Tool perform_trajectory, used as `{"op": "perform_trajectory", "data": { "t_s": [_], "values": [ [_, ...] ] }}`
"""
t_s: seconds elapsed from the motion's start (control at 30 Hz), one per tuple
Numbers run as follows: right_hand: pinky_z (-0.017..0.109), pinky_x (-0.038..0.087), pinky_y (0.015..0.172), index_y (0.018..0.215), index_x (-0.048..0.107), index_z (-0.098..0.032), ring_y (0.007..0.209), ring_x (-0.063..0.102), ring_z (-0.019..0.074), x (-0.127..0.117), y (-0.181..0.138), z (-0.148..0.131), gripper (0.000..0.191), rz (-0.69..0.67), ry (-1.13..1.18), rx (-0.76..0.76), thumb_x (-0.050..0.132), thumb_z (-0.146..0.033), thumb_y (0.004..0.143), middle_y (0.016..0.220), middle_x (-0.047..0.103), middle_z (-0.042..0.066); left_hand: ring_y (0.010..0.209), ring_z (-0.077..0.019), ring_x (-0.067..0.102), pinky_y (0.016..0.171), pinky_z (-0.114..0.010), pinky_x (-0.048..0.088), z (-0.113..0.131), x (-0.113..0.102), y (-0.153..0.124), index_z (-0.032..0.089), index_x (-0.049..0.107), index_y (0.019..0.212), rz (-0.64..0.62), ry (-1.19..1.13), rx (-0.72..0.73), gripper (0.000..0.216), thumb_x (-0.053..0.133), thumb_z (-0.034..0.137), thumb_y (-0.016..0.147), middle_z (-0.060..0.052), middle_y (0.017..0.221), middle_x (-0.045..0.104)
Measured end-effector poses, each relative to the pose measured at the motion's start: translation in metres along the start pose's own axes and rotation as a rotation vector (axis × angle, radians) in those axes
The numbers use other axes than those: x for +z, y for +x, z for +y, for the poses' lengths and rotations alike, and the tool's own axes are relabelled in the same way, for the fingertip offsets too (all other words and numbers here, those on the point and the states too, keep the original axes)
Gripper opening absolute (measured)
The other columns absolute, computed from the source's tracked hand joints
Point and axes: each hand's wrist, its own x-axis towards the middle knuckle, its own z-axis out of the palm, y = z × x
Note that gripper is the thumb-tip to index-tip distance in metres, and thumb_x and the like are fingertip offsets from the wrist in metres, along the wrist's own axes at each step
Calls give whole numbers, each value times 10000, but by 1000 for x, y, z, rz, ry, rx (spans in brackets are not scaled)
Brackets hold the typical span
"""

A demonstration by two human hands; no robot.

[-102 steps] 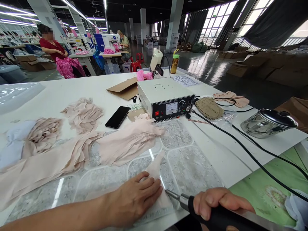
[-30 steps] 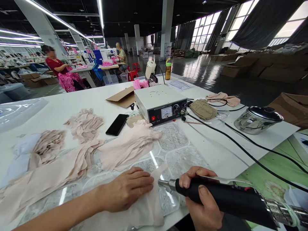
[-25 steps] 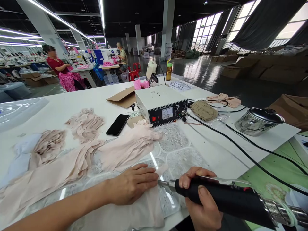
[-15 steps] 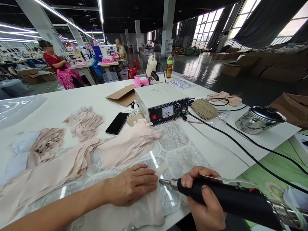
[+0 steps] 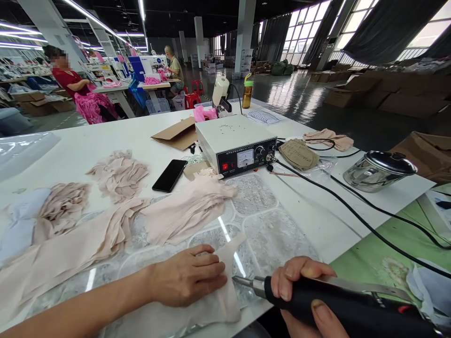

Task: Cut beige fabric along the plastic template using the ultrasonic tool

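My left hand (image 5: 190, 277) lies flat, fingers stretched, on a beige fabric piece (image 5: 227, 300) spread over a clear mat (image 5: 278, 232) with a marbled pattern. In my right hand (image 5: 306, 286) is a black handheld ultrasonic tool (image 5: 338, 305), its fingers wrapped round the body. The tool's pointed metal tip (image 5: 243, 281) is at the right edge of the fabric, just beyond my left fingertips. Whether the tip touches the cloth I cannot tell. A narrow strip of the piece reaches up and right past my left hand. The lower end of the tool runs out of view.
Stacks of beige fabric (image 5: 190, 206) lie behind my left arm, with a phone (image 5: 169, 175) near them. A white control box (image 5: 236, 141) has a black cable (image 5: 327, 192) running right. A lidded steel pot (image 5: 377, 171) stands at the right. Two people work at tables farther back.
The tool's tip has moved slightly down along the fabric's edge, and my right hand sits lower and farther right. My left hand stays on the cloth, shifted slightly left in view.
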Motion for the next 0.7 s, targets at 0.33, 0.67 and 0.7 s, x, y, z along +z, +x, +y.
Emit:
{"op": "perform_trajectory", "data": {
  "t_s": [0.33, 0.67, 0.7],
  "values": [
    [317, 502, 539, 931, 539, -259, 595, 511, 130, -1, 1, 5, 119, -33, -16, -3, 548, -362, 872, 797, 464, -4, 840, -205, 604, 880, -395, 501, 1, 5, -4, 57, 612, 1138, -32, -13, -43, 279, 370, 92, 1003, -145, 938, 678],
    [310, 502, 527, 948, 564, -263, 582, 525, 125, 6, 3, 7, 113, -52, -22, -32, 549, -356, 885, 796, 478, -8, 828, -204, 587, 869, -396, 503, 2, 6, -4, 55, 603, 1148, -37, -34, -71, 272, 380, 99, 999, -142, 941, 674],
    [310, 501, 527, 948, 564, -263, 584, 528, 126, 7, 4, 7, 111, -50, -22, -30, 547, -354, 886, 797, 478, -8, 822, -202, 585, 870, -395, 503, 2, 6, -4, 59, 602, 1150, -36, -32, -74, 272, 379, 99, 999, -140, 937, 673]
  ]
}}
